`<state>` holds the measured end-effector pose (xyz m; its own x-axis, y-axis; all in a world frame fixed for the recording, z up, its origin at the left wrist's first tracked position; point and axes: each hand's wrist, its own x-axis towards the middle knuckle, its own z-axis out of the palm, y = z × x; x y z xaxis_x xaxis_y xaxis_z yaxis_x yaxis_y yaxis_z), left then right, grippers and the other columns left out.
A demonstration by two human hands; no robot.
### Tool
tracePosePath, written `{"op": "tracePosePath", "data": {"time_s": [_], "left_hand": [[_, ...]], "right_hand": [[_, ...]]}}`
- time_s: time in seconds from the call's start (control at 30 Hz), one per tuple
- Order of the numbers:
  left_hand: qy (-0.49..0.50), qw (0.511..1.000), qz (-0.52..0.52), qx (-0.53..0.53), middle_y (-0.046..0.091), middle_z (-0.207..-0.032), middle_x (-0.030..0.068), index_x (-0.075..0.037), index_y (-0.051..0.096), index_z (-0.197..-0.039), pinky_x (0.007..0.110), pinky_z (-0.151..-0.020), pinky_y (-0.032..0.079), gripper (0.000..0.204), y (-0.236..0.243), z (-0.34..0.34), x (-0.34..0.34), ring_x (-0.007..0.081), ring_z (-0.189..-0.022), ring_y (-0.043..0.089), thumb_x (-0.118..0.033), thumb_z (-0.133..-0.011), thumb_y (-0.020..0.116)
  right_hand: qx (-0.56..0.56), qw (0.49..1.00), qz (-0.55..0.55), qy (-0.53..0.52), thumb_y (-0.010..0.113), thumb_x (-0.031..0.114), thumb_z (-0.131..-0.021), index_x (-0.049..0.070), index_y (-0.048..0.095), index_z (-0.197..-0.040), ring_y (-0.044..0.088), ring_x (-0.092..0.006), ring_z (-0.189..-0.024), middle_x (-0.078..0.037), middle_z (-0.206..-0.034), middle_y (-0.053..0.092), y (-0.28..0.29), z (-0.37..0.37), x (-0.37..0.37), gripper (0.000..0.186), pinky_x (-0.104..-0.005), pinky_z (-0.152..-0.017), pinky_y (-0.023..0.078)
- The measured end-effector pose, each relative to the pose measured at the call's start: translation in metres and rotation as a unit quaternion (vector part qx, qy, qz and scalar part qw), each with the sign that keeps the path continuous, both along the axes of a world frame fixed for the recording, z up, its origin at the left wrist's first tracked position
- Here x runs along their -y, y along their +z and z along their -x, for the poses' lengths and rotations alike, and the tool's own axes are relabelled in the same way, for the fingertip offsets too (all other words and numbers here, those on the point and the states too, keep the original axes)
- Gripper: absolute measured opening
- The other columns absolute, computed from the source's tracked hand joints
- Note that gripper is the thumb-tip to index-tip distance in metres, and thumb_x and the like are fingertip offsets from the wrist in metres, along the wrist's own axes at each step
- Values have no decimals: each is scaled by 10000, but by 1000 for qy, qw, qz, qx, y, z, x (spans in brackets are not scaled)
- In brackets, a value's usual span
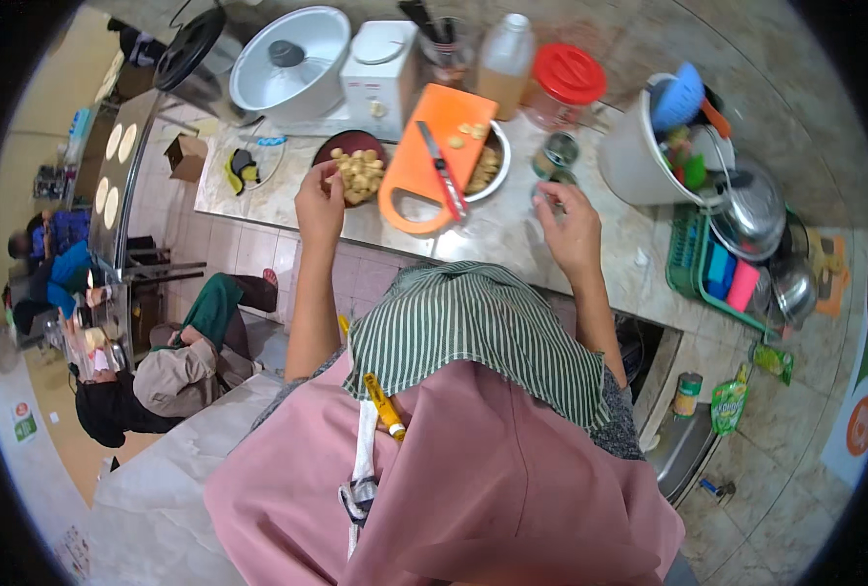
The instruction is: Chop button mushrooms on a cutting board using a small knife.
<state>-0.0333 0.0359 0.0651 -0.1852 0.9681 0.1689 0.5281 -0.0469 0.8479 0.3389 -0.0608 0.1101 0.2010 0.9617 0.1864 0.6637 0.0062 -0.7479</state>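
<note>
My left hand (321, 202) is at the near left rim of a dark red bowl (372, 140), its fingertips drawn together. Whether anything small is between them cannot be made out. Pale beige pieces (360, 176) fill the bowl. An orange cutting board (418, 161) lies tilted across a white bowl (503, 168) of similar pieces. On the board are a red-handled knife (443, 174) and a few pale round slices (455, 142). My right hand (571, 227) has its fingers curled beside an opened tin can (556, 154); what they hold, if anything, is unclear.
Behind stand a large pale basin (325, 61), a white kitchen appliance (379, 93), a bottle (505, 63) and a red-lidded jar (564, 88). To the right are a utensil bucket (634, 151), a green dish rack (686, 256) and a sink (683, 444). A person (185, 366) sits at left.
</note>
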Motion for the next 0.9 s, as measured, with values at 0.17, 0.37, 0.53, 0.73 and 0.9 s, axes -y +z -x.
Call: {"op": "tracePosePath", "data": {"time_s": [0.17,0.37,0.53,0.73,0.9], "left_hand": [[-46,990,5,-129,716,-1004,180,-21,714,-1064,446,-809,558,176,-41,37,-50,363,-919,699,-96,-917,653],[-191,899,81,-386,706,-1017,132,-65,679,-997,455,-800,568,208,-62,-7,-93,324,-927,701,-250,-906,656],[-208,873,52,-437,698,-1012,148,-55,660,-1047,429,-806,555,194,-88,-11,-107,303,-943,694,-212,-955,592],[-201,944,18,-260,682,-990,147,-38,647,-1041,429,-736,561,238,-58,0,-93,290,-901,691,-192,-867,703],[-289,956,31,-27,662,-959,134,2,673,-1047,343,-695,552,267,-44,-63,-70,231,-754,665,-98,-818,769]], "right_hand": [[60,996,27,58,699,202,-865,48,703,-1045,660,-344,-885,-145,-962,684,-46,87,-72,237,-463,-808,529],[192,981,31,28,743,158,-803,29,642,-1078,630,-358,-953,-189,-993,626,-79,135,-107,320,-500,-823,504],[105,993,48,-17,762,134,-783,18,638,-1119,633,-365,-918,-174,-967,622,-80,129,-107,377,-449,-820,518],[-367,902,229,-21,697,113,-908,24,654,-1053,625,-166,-852,-56,-946,653,-67,101,-66,175,-303,-772,509],[-488,843,216,-62,629,132,-984,29,607,-1118,605,-98,-850,-12,-951,653,-70,92,-51,170,-259,-758,496]]}}
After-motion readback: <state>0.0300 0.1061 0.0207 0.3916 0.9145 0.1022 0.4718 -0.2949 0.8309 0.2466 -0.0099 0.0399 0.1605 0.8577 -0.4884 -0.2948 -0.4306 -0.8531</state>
